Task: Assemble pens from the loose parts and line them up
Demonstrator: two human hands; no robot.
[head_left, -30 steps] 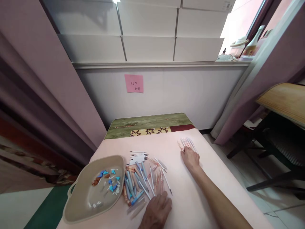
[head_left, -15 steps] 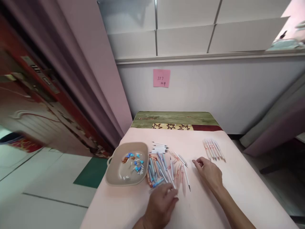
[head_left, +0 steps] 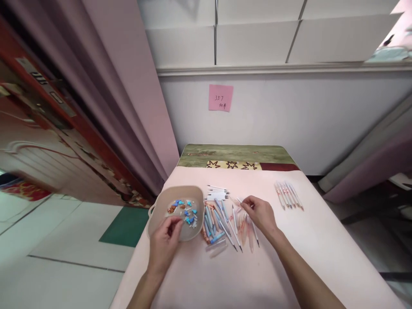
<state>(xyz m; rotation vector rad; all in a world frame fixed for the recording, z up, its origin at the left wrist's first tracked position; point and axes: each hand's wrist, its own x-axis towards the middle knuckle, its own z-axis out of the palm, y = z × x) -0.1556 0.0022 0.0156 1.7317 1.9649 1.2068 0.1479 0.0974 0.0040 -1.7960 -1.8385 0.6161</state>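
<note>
My left hand (head_left: 165, 244) hovers over the near rim of a beige tray (head_left: 161, 201), fingers curled in a pinch above the small blue and brown pieces (head_left: 183, 210) inside; what it grips, if anything, is too small to make out. My right hand (head_left: 261, 216) rests on the loose pile of pen parts (head_left: 222, 221) in the middle of the pink table cover (head_left: 322, 257), fingertips pinched on a thin refill. Blue and orange pen barrels lie between the tray and that hand.
A neat row of assembled pens (head_left: 288, 195) lies to the right at the back. A small bundle of white refills (head_left: 217, 194) sits behind the pile. A pink sticky note (head_left: 220, 98) hangs on the wall. Curtains hang left and right; the floor drops off on both sides.
My left hand moved left from the pile's near edge to the tray. My right hand came left from the assembled pens onto the pile. The camera turned left.
</note>
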